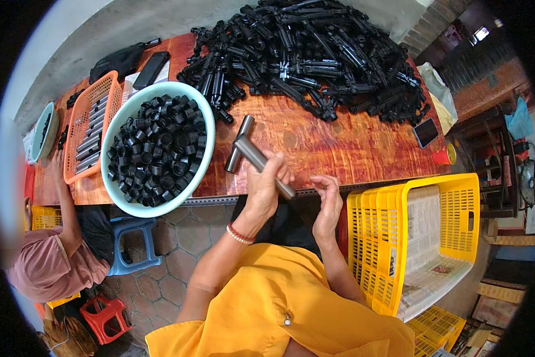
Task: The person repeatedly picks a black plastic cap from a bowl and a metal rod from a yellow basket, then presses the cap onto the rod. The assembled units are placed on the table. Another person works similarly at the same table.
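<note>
My left hand (264, 189) is closed round a smooth grey metal tube (257, 155), held slantwise above the table's front edge. Under its far end, a second metal tube (246, 125) rests on the red-brown table (291, 134). My right hand (327, 207) is just to the right, fingers loosely curled and apart, with nothing visible in it. Left of the tubes is a pale blue basin (208, 128) full of short black rings (160, 149). A large heap of black tubular parts (303, 59) covers the far side of the table.
Beside the basin, an orange basket (71, 140) holds several metal tubes. A yellow crate (374, 256) lined with newspaper stands at my right. A phone (425, 133) and a red-yellow cup (446, 156) sit at the table's right end. Another person's arm (68, 202) reaches in at left, near a blue stool (121, 238).
</note>
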